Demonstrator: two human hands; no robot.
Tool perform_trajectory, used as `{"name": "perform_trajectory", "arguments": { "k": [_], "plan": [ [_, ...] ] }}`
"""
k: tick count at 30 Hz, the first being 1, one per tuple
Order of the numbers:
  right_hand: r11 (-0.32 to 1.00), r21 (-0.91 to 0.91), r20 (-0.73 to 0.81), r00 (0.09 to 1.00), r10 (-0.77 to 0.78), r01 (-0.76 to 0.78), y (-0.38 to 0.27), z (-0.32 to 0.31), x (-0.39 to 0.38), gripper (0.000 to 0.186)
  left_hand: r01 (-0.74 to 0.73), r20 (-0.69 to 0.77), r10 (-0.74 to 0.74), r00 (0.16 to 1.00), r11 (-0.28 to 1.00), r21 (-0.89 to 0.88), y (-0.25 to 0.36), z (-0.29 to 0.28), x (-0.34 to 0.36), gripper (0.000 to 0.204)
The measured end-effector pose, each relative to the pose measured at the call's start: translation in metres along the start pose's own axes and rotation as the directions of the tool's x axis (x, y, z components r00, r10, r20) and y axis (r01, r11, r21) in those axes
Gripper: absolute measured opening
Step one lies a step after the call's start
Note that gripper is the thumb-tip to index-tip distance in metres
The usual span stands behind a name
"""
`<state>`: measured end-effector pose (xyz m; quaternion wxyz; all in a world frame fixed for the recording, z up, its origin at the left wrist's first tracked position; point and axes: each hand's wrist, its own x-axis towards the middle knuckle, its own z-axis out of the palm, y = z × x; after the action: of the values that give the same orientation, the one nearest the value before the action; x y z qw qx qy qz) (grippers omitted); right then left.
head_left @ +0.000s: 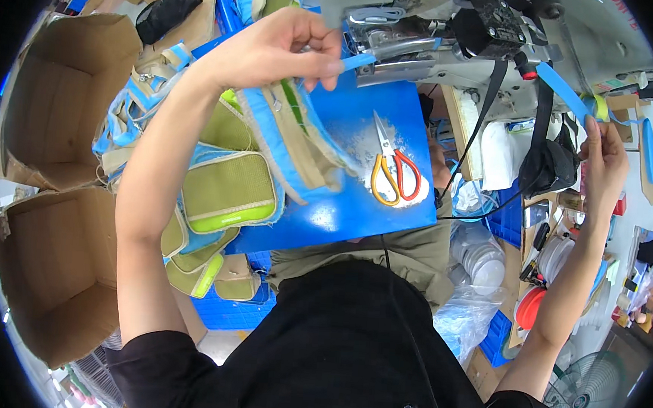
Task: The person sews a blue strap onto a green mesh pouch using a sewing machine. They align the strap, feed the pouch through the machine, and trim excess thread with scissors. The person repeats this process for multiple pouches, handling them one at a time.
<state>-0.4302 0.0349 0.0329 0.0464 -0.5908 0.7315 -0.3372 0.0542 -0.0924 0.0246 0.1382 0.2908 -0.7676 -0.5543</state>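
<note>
In the head view, the left hand (302, 49) pinches a blue strip (359, 61) between its fingers, at the near side of the grey machine (469, 76). Just beside that hand is a beige and blue fabric piece (294, 138), partly blurred; whether the fingers grip it too, I cannot tell. Well apart, the right hand (604, 157) has thumb and fingers pressed together on a blue band (564, 90), next to a yellow-green ring (600, 108). Scissors (389, 149) lie on the blue counter (302, 229), blades pointing away from the person. Olive pouches (226, 187) are heaped at its left, near two cardboard boxes (59, 113)
</note>
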Motion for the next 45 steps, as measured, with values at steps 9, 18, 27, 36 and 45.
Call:
{"name": "perform_trajectory", "arguments": {
  "k": [9,18,27,36,45],
  "plan": [
    [0.998,0.019,-0.019,0.998,0.055,-0.054,0.036,-0.017,-0.006,0.035,-0.046,-0.198,0.112,0.974,0.951,0.307,0.004,0.007,-0.001,0.033],
    [0.988,0.119,0.012,0.995,0.096,-0.097,0.054,-0.032,-0.021,0.038,-0.076,-0.202,0.106,0.974,0.986,0.148,-0.004,0.004,-0.014,0.032],
    [0.999,-0.029,-0.154,0.987,0.038,-0.042,0.031,-0.022,-0.034,0.029,-0.056,-0.533,0.382,0.755,0.848,0.527,-0.012,0.067,-0.008,0.016],
    [0.967,0.180,0.067,0.979,-0.192,0.178,-0.106,0.057,-0.017,0.048,-0.048,-0.516,0.200,0.833,0.955,0.293,-0.006,0.052,-0.001,0.021],
    [0.858,0.433,-0.127,0.961,-0.244,0.275,-0.102,0.087,-0.048,0.042,-0.025,-0.285,0.099,0.953,0.967,0.254,0.003,0.051,-0.007,0.023]
  ]
}}
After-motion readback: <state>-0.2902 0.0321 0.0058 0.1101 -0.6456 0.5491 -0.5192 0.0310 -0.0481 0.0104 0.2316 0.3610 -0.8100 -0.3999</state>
